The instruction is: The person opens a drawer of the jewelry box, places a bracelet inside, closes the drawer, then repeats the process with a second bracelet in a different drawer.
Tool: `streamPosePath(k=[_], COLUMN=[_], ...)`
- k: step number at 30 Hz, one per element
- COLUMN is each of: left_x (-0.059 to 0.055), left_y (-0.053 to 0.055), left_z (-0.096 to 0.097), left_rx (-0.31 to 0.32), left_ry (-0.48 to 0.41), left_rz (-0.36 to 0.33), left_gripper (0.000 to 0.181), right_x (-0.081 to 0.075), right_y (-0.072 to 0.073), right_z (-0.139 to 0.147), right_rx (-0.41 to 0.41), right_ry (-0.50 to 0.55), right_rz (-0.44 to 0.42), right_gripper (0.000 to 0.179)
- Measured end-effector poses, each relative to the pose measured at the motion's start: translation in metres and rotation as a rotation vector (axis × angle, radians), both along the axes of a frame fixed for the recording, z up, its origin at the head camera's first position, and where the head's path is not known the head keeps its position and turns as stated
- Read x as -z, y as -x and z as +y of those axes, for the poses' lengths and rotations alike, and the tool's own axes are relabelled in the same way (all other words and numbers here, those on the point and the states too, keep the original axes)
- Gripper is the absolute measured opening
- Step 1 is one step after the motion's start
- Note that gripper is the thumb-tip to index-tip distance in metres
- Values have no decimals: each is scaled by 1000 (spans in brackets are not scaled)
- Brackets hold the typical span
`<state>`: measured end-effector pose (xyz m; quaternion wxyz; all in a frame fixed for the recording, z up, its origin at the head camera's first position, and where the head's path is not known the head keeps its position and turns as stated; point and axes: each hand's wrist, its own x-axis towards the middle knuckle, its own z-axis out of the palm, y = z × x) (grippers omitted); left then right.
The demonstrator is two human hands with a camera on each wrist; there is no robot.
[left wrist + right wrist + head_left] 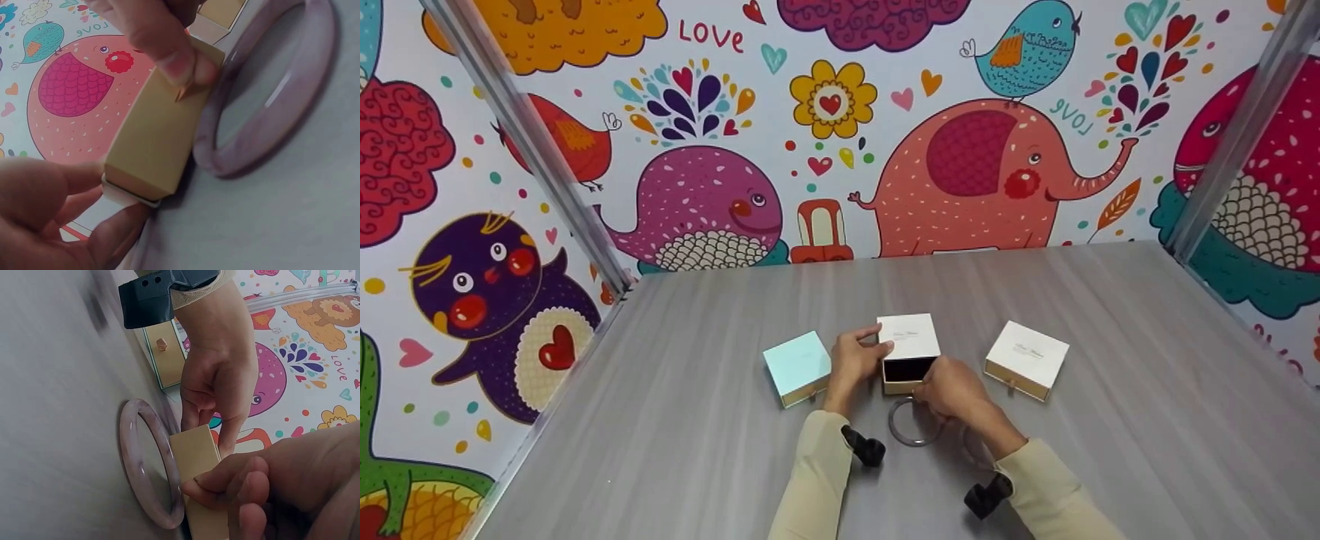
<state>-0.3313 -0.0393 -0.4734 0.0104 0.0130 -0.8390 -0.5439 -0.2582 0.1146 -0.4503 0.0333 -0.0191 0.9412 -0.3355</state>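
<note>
In the head view a white gift box (910,335) stands mid-table with its gold-fronted drawer (901,388) pulled partly out, dark inside. My left hand (855,365) holds the white sleeve of this box between thumb and fingers at its left side. At the drawer's front, my right hand (956,390) pinches a small ribbon tab (180,94), seen in the left wrist view. A pale purple marbled bangle (130,455) lies on the table close before the drawer. Under my right wrist a second bangle (976,450) is partly hidden.
A light-blue box (799,361) sits to the left and another white box (1029,351) to the right, both with gold fronts. The grey table (697,450) ends at a printed cartoon wall (840,172) with metal posts.
</note>
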Motion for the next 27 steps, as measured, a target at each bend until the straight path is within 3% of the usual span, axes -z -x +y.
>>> streamPosePath(k=[6, 27], left_x=[0, 1], left_y=[0, 0], left_z=[-1, 0], left_rx=[5, 12], left_ry=[14, -9], left_rz=[13, 16], left_gripper=[39, 38], right_x=[-3, -6], right_y=[-2, -6], right_z=[-2, -3], right_rx=[18, -5], right_ry=[-11, -56], right_rz=[-38, -35], right_gripper=[34, 35])
